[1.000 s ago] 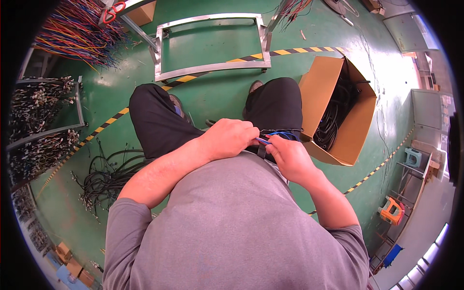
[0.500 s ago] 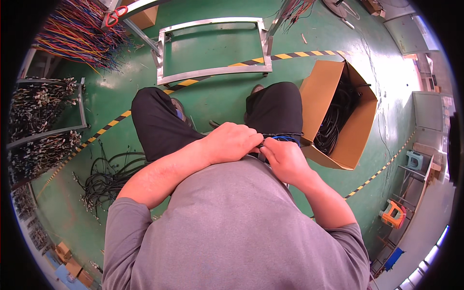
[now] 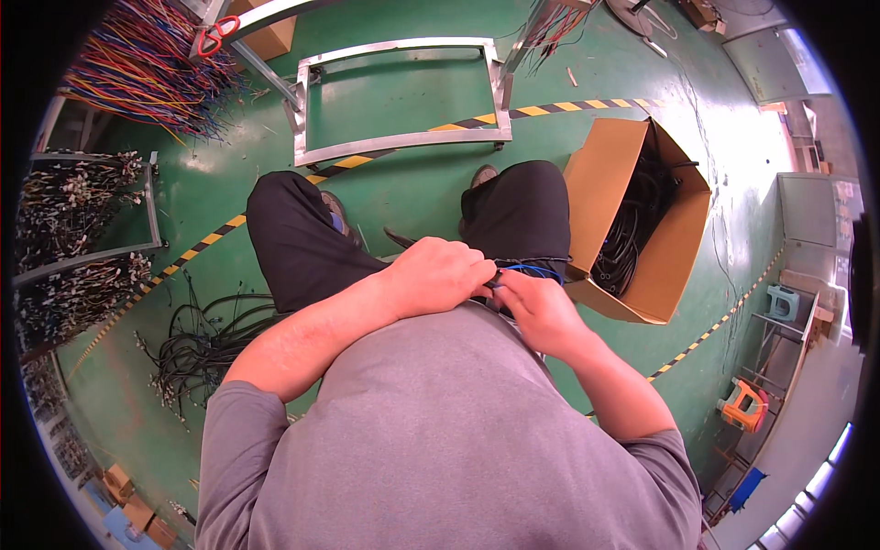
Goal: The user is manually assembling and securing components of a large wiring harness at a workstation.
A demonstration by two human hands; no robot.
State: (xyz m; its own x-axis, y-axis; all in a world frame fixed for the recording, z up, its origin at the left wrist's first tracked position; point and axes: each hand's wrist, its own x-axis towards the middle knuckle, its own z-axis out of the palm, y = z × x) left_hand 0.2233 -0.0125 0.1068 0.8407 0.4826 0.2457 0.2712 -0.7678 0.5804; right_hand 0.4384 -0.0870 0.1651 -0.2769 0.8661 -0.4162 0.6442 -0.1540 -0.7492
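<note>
Both hands meet over my lap, close against the grey shirt. My left hand (image 3: 438, 277) is closed, palm down, around a black cable (image 3: 397, 237) whose other part pokes out past the hand over the floor. At its fingertips my right hand (image 3: 543, 317) pinches the cable's near end with thumb and forefinger. Blue wires (image 3: 533, 269) and a thin black strand run out from between the fingers toward my right thigh. The exact spot where the fingers meet is partly hidden.
An open cardboard box (image 3: 606, 174) of coiled black cables stands by my right knee. More black cables (image 3: 206, 344) lie on the floor at left. Ahead is a metal frame (image 3: 403, 147); racks of coloured wires (image 3: 151, 73) and connectors (image 3: 78, 206) line the left.
My right hand has shifted slightly down and turned at the fingertips, and the blue wires have moved a little with it. My left hand keeps its hold.
</note>
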